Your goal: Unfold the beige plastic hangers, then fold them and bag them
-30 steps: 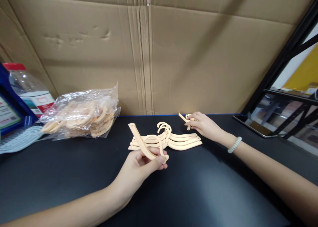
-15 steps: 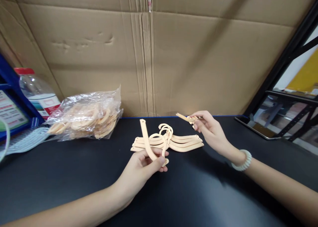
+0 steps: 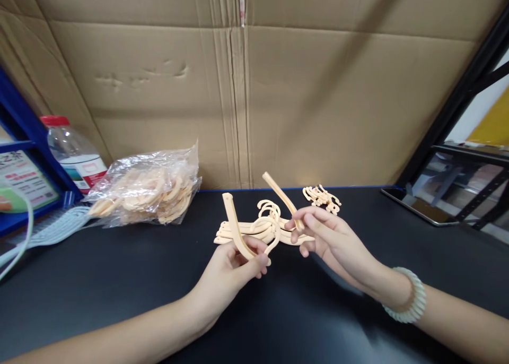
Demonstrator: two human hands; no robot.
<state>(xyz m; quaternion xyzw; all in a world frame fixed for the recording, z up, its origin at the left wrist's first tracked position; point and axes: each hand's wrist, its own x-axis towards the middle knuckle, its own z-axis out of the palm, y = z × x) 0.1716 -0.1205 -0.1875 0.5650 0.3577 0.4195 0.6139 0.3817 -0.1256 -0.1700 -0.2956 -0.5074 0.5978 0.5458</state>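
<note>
In my left hand (image 3: 228, 271) is a cream plastic hanger arm with a curved hook (image 3: 274, 242), pinched at the end where the two meet. The arm (image 3: 233, 221) points up and away. My right hand (image 3: 338, 244) grips a second, loose hanger arm (image 3: 278, 191) by its lower end, tilted up to the left, a short gap from the first. Behind both hands lie several hangers (image 3: 228, 233) stacked flat, partly covered by my fingers. Beyond my right hand sits a heap of small curved cream pieces (image 3: 321, 197).
A clear bag (image 3: 155, 167) of cream hanger parts lies at the back left, beside a red-capped bottle (image 3: 77, 152) and a pale blue hairbrush (image 3: 59, 226). A cardboard wall (image 3: 159, 104) closes the back of the black table (image 3: 119, 284). A black metal frame (image 3: 441, 114) stands right.
My right hand has come back from the heap of small pieces toward my left hand, bringing the loose hanger arm. The left hand keeps its hold and has barely moved.
</note>
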